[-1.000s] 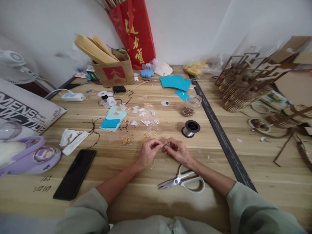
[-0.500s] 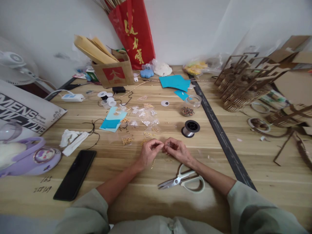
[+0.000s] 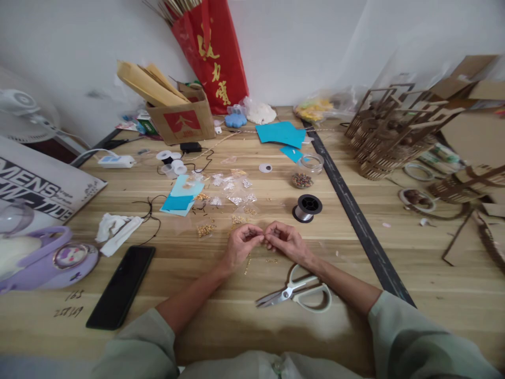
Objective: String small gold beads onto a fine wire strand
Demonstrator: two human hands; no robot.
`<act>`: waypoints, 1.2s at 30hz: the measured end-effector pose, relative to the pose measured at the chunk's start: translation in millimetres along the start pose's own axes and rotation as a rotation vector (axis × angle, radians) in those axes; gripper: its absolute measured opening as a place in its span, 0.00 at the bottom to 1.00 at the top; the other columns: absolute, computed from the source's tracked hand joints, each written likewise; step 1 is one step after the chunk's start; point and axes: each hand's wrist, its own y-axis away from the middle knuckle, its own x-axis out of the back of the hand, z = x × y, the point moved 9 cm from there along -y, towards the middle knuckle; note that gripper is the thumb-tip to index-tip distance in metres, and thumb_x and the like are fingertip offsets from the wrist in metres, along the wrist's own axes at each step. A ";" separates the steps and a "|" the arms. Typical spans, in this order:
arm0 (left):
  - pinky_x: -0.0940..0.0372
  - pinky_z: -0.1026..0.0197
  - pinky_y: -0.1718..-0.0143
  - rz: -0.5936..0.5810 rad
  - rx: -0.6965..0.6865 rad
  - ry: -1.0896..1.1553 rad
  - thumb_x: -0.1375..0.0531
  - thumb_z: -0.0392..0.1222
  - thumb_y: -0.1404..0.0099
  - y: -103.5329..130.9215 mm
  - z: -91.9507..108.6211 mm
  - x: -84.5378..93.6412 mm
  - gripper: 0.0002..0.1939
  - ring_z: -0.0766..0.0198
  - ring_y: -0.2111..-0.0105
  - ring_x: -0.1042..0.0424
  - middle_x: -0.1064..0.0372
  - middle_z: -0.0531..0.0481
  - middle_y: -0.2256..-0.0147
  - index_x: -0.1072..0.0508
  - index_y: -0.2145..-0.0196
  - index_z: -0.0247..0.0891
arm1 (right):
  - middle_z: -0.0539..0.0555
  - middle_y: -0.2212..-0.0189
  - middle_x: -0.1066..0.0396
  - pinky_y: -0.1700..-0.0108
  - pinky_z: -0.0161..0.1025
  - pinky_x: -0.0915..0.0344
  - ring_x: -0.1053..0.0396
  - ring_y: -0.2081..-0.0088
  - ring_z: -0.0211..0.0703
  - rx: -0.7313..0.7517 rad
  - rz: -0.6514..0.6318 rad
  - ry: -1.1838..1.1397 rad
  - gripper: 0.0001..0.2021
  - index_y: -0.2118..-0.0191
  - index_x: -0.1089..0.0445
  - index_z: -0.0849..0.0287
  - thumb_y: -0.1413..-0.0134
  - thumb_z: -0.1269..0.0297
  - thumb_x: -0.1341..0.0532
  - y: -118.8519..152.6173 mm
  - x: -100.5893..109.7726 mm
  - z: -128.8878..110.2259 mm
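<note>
My left hand [image 3: 245, 244] and my right hand [image 3: 284, 241] meet over the middle of the table, fingertips pinched together. Whatever they pinch is too small to make out. A short strand of gold beads [image 3: 248, 265] runs down just below my left hand; whether it hangs from the fingers or lies on the wood I cannot tell. A few loose gold beads [image 3: 271, 261] lie beneath my right hand. Scissors [image 3: 294, 292] with pale handles rest nearer me, blades apart and pointing left. Beyond my right hand stands a black spool of clear thread [image 3: 306, 209].
Small bags of silver findings [image 3: 235, 189] and gold beads [image 3: 205, 230] lie past my hands. A dish of mixed beads [image 3: 302, 181] is near blue sheets [image 3: 281, 134]. A black phone [image 3: 121, 287] lies left; wooden baskets [image 3: 379, 142] stand right.
Both hands stay pinched together in nearly the same place, with only slight finger movement. The view has shifted a little; the table things stay put.
</note>
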 end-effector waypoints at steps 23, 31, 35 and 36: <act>0.35 0.64 0.66 -0.003 -0.170 -0.324 0.40 0.36 0.43 8.2 15.7 -3.2 0.04 0.64 0.69 0.30 0.29 0.47 0.70 0.28 0.69 0.33 | 0.48 0.77 0.38 0.73 0.31 0.43 0.41 0.75 0.34 0.155 -0.006 0.281 0.10 0.66 0.37 0.61 0.40 0.58 0.46 6.1 0.0 -8.7; 0.37 0.65 0.68 -0.069 0.046 -0.036 0.37 0.40 0.47 2.8 0.7 -5.7 0.07 0.66 0.72 0.31 0.28 0.49 0.74 0.26 0.72 0.32 | 0.48 0.78 0.37 0.73 0.31 0.42 0.40 0.76 0.33 0.060 -0.017 0.037 0.13 0.66 0.38 0.61 0.43 0.55 0.42 3.7 -1.0 -3.6; 0.38 0.66 0.70 -0.067 0.106 0.055 0.35 0.41 0.50 1.7 -5.6 -5.9 0.09 0.67 0.75 0.33 0.29 0.51 0.77 0.25 0.73 0.32 | 0.48 0.79 0.37 0.74 0.31 0.42 0.40 0.77 0.33 0.042 -0.011 0.025 0.14 0.67 0.37 0.61 0.45 0.53 0.41 3.0 -1.0 -5.0; 0.38 0.66 0.70 -0.061 0.115 0.064 0.34 0.41 0.50 1.7 -6.5 -5.6 0.09 0.68 0.76 0.33 0.29 0.51 0.77 0.25 0.73 0.32 | 0.48 0.79 0.37 0.74 0.31 0.42 0.40 0.77 0.33 0.046 -0.010 0.031 0.14 0.67 0.37 0.61 0.45 0.53 0.41 3.0 -0.9 -5.8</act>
